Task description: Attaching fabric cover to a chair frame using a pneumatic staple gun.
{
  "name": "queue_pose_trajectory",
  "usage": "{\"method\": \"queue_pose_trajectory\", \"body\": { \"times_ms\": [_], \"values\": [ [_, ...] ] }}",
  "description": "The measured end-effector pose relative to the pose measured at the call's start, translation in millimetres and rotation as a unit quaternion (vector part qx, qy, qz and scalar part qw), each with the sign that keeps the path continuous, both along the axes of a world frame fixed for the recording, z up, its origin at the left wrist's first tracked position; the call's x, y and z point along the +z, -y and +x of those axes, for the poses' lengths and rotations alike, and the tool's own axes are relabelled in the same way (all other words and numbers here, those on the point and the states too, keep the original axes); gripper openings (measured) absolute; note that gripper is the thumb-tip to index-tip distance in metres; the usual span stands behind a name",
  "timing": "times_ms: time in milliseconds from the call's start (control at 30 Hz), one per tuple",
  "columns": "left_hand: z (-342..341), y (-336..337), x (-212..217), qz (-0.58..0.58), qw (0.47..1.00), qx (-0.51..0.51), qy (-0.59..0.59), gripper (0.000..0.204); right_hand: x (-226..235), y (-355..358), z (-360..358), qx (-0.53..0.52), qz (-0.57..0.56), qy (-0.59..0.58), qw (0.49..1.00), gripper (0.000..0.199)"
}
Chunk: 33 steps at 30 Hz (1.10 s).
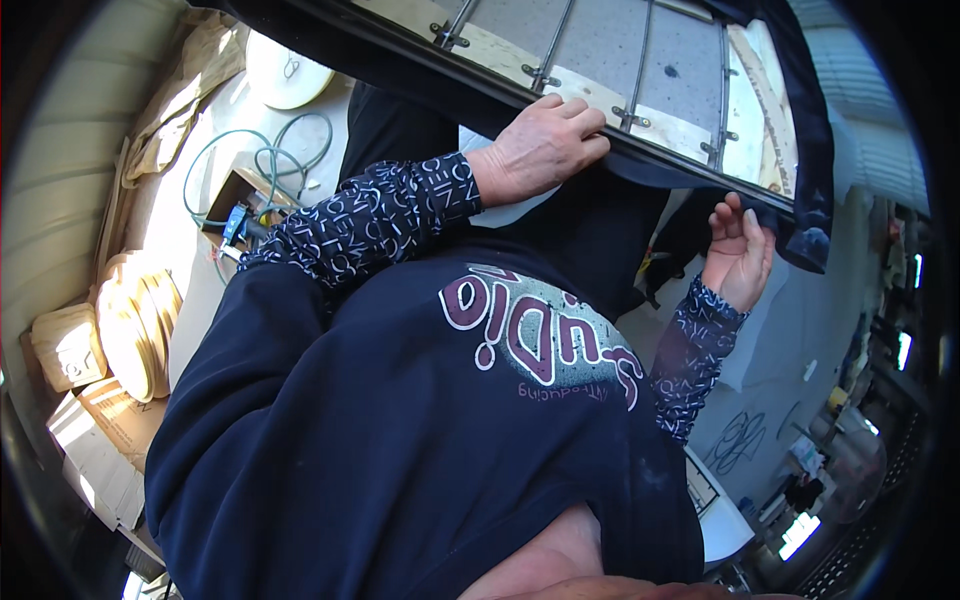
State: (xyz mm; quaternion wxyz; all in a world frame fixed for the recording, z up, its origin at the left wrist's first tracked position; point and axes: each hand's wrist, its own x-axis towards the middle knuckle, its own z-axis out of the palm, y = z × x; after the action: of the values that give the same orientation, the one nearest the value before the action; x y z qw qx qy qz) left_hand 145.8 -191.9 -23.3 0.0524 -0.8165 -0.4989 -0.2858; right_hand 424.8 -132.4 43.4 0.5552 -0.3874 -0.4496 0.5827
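A wooden frame (680,136) with metal spring wires and small clips lies across my lap, its grey inner side (600,50) showing. Dark fabric (812,150) wraps around its rim. My left hand (545,145) curls its fingers over the near edge of the frame, closed on the dark fabric there; what lies under the fingertips is hidden. At the near right corner, my right hand (740,255) has its palm turned up and its fingers apart, the fingertips against the fabric edge.
To the left, a green hose (205,160) coils beside an open cardboard box (235,190) with a blue tool (233,225). Round pale discs (135,325) are stacked farther left, near another carton (115,410). A white round lid-like piece (285,72) lies at the upper left.
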Motion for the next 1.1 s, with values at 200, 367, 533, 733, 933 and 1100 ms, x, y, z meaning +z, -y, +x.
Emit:
{"method": "queue_pose_trajectory", "body": {
  "times_ms": [200, 367, 533, 733, 933, 1100],
  "values": [
    [-13, -26, 10, -0.062, 0.994, 0.049, 0.077, 0.014, 3, -5, -30, 0.064, 0.091, 0.054, 0.992, 0.016],
    [-26, -65, -5, -0.158, 0.962, 0.013, 0.224, 0.017, -2, -28, -67, 0.125, 0.325, 0.359, 0.866, 0.036],
    [-22, -74, -12, -0.179, 0.959, 0.040, 0.216, 0.022, -1, -55, -74, 0.196, 0.516, 0.640, 0.534, 0.058],
    [-27, -74, -14, -0.176, 0.958, 0.021, 0.227, 0.020, 24, -74, -63, 0.291, 0.357, 0.692, 0.557, 0.030],
    [-25, -75, -13, -0.176, 0.952, 0.053, 0.247, 0.020, -23, -86, -105, 0.289, 0.411, 0.608, 0.615, 0.033],
    [-31, -70, -16, -0.177, 0.941, 0.037, 0.284, 0.022, -40, -96, -126, 0.311, 0.296, 0.594, 0.680, 0.021]
  ]
}}
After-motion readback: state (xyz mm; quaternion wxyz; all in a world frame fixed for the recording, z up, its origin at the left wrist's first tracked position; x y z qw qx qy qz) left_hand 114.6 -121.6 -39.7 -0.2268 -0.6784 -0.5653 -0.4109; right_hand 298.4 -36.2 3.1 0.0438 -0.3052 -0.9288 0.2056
